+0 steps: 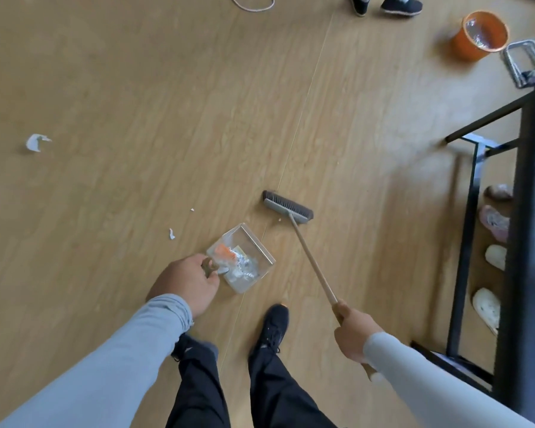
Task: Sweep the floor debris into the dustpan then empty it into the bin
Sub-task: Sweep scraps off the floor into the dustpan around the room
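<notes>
The left hand (187, 281) is gripping the short handle of the dustpan (254, 242), fingers curled round it. The dustpan is lying low over the wood floor (136, 88); whether it is touching the floor cannot be told. It is already holding debris (235, 261): an orange piece and crumpled clear and white bits. Its open lip is facing up and to the right, toward the broom head.

The right hand (354, 333) is holding the broom (309, 261) by its wooden stick, fingers wrapped round it. The stick is slanting up and left to the grey broom head (288, 204), which is sitting just beyond the dustpan's lip, with a small gap between them.

Loose scraps are still lying to the left: a small white one (171, 233) near the dustpan, a tinier one (192, 209) above it, and a larger paper scrap (36, 142) well apart at the far left.

The orange bin (477, 34) is standing at the upper right, well apart from the dustpan, with a wide stretch of bare floor between them. A black table frame (467, 211) is edging the right side, with shoes (493, 220) lying beneath it. Another person's feet (385, 4) are standing at the top edge, left of the bin. The sweeper's own black shoe (272, 327) is planted just below the dustpan.
</notes>
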The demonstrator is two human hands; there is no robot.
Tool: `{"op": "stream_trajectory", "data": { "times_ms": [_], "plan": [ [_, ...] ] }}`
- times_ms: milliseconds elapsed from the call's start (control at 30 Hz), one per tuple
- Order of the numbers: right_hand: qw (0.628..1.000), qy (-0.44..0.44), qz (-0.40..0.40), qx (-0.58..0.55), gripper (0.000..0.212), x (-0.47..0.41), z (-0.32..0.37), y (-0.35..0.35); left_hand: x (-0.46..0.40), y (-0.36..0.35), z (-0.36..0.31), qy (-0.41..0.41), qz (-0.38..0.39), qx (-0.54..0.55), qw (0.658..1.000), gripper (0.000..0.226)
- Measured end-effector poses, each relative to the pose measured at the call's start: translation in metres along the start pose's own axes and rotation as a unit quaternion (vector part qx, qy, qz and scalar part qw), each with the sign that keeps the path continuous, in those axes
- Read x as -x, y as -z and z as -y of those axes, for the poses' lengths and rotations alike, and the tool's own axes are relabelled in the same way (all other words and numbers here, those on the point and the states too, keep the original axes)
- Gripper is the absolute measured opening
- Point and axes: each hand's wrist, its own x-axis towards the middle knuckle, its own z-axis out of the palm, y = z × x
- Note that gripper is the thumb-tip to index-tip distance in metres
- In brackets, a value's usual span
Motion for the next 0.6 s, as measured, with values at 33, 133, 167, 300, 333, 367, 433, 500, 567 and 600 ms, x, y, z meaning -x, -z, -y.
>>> {"op": "stream_trajectory", "data": {
  "times_ms": [33,133,167,300,333,367,433,500,567,600],
  "plan": [
    [1.0,0.01,0.019,0.016,0.053,0.011,-0.003,-0.002,0.0,0.001,0.0,-0.001,0.004,0.001,1.0,0.002],
    [0.995,0.026,0.081,-0.045,0.042,0.046,-0.019,0.03,0.002,0.003,-0.001,-0.009,0.016,-0.002,1.0,0.007],
    [0.99,0.015,0.098,-0.104,0.046,0.058,-0.028,0.048,0.002,0.003,-0.001,-0.014,0.018,-0.003,1.0,0.006],
    [0.971,-0.041,0.125,-0.202,0.039,0.101,-0.051,0.1,0.003,0.004,-0.001,-0.031,0.008,-0.011,0.999,0.009],
    [0.977,-0.035,0.113,-0.18,0.042,0.104,-0.048,0.099,0.003,0.003,0.0,-0.031,0.006,-0.012,0.999,0.009],
    [0.985,-0.019,0.087,-0.147,0.045,0.1,-0.046,0.093,0.003,0.002,0.001,-0.032,0.004,-0.012,0.999,0.008],
    [0.996,0.023,0.025,-0.085,0.047,0.079,-0.036,0.075,0.003,0.0,0.002,-0.029,0.006,-0.013,0.999,0.01],
    [0.998,0.032,-0.019,-0.046,0.041,0.056,-0.016,0.058,0.003,-0.002,0.004,-0.024,0.007,-0.012,1.0,0.008],
    [0.999,0.029,-0.009,-0.023,0.036,0.044,0.004,0.043,0.002,-0.004,0.006,-0.022,0.005,-0.012,1.0,0.011],
    [0.999,0.022,0.024,-0.032,0.033,0.044,0.01,0.039,0.002,-0.005,0.007,-0.021,0.003,-0.013,1.0,0.014]
  ]
}}
